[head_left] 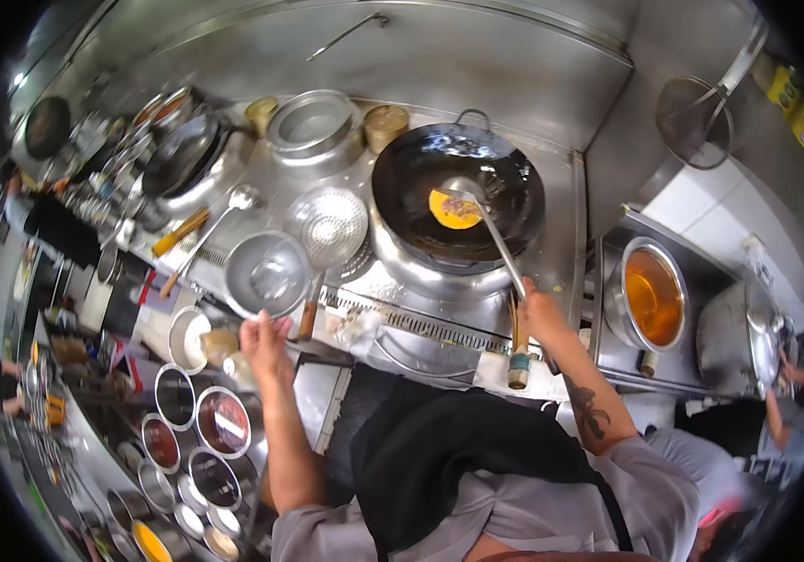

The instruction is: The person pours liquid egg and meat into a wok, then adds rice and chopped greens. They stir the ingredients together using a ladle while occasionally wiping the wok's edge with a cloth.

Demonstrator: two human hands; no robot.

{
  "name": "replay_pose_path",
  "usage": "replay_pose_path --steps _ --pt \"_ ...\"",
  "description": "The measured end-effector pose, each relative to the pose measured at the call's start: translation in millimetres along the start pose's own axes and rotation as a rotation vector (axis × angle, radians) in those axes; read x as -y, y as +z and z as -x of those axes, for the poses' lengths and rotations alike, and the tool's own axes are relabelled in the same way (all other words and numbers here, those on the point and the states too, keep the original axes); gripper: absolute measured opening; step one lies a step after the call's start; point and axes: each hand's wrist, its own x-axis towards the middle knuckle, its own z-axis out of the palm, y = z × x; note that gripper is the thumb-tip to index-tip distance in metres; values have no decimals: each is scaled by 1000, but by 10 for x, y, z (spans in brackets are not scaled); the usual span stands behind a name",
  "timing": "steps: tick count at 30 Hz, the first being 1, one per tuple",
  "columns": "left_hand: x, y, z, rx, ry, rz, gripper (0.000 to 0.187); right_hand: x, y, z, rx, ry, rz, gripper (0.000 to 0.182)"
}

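Yellow food (pixel 453 215) with a brownish patch is lying near the centre of a blackened wok (pixel 400 192), a ladle (pixel 499 240) slanting over it toward five o'clock. A grey bowl (pixel 244 272) is sitting mouth-up at the wok's eight o'clock.

Can read no word, number, brand or sign. On the yellow strip (pixel 800 122) at upper right, can see dark rounded marks and a pale shape, perhaps print, but too blurred and too bent near the lens edge to make out. Around the bamboo handle (pixel 519 378) right of centre, can see a teal band (pixel 519 362), too small to tell any lettering.
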Motion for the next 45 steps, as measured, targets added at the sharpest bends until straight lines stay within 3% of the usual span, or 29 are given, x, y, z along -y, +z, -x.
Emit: replay_pose_path --steps 6,10,11,12,14,16,17,18,19,21,23,25,27,28,29,30,31,32,33,34,36,37,38,39,40,43,44,45 --pt "-522 -1701 1483 -469 200 124 17 -321 -58 -91 44 -62 116 58" --pt "-393 -2845 2810 -821 393 279 17 -381 126 -137 26 -105 84 53" --pt "-358 -3046 3143 -957 414 296 17 -400 92 -147 116 -83 112 55" --pt "-426 -3053 3433 -1116 408 298 18 -628 227 -275 59 -200 90 57" --pt "-406 -3209 3975 -1241 491 305 18 -826 256 -465 124 -291 132 60" --pt "-362 -3429 4440 -1417 525 344 17 -860 216 -646 141 -196 122 64" --pt "-338 -3544 4639 -1472 542 364 17 -1348 396 -1131 190 -216 6 60" --pt "-288 -3682 4794 -1514 569 375 17 -1041 282 -1028 222 -14 -108 52" --pt "-247 -3827 4968 -1558 603 377 17 -714 126 -890 228 -21 -34 48" --pt "-275 -4038 5279 -1627 649 391 17 -977 342 -1264 124 -34 -107 37" --pt "-345 -4205 5532 -1716 654 425 17 -1209 451 -1602 127 -203 -159 35" --pt "-373 -4399 5786 -1713 630 428 26 -1422 636 -2077 35 -234 -44 35" --pt "-498 -4457 5953 -1516 201 537 48 -1445 498 -2019 -77 -226 70 35" --pt "-595 -4435 5993 -1419 -14 386 55 -1352 410 -1901 -52 -286 26 35" --pt "-770 -4369 5959 -1386 -25 371 55 -730 315 -1116 -36 -333 -20 36" --pt "-992 -4306 5859 -1241 -284 -112 48 -511 219 -927 52 -245 67 44" --pt "-1262 -4220 5725 -1026 -508 -599 42 -700 296 -1089 26 -262 177 44" --pt "-1592 -3995 5563 -929 -351 -912 36 223 -56 -218 162 108 -144 44" --pt "-2021 -3591 5345 -797 -164 -1200 29 -102 87 -478 18 -274 77 43" --pt "-2438 -3124 5142 -781 -84 -1233 27 -397 161 -694 26 -223 111 40" --pt "-3036 -2437 4818 -612 365 -1692 24 -380 129 -572 54 -176 -65 34" --pt "-3273 -2060 4721 -563 385 -1796 25 -389 147 -541 22 -159 -93 34" --pt "-3419 -1709 4677 -457 450 -1765 27 17 -13 -219 9 -152 73 32" --pt "-3543 -1431 4663 -361 507 -1728 29 -403 178 -520 9 -94 -19 31" --pt "-3708 -1243 4650 -287 528 -1700 29 -145 88 -251 -2 -87 -16 34" --pt "-4097 -756 4562 308 584 -2116 49 311 -103 309 -36 -69 -173 38" --pt "-4071 -541 4533 356 636 -2101 49 292 -114 332 -57 -104 -136 39" --pt "-4007 -307 4547 212 479 -2144 38 275 -134 364 -71 -90 -141 39"
